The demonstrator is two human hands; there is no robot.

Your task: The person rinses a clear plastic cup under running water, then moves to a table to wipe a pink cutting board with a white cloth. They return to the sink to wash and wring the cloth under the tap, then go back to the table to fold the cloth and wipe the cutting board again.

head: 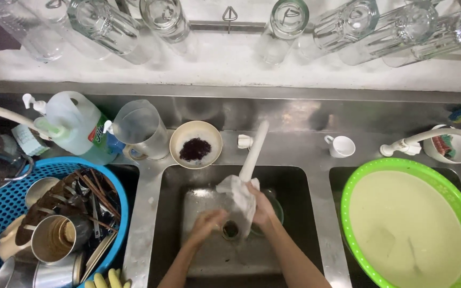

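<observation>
Two hands wring a white cloth over the middle sink basin.

Nearest, the left hand (207, 224) curls beside the drain (231, 229); whether it grips anything I cannot tell. The right hand (261, 205) is clamped on the white cloth (238, 194), which hangs crumpled and wet under the white tap spout (254, 152). To the left sits one blue basket (114, 188) of dirty cups and utensils; to the right, one green basin (401, 165) of cloudy water. Farther back stand one bowl (196, 145) with dark residue, one small white cup (341, 146), and one soap jug (76, 125). Farthest, eight glasses (286, 26) hang upturned.
</observation>
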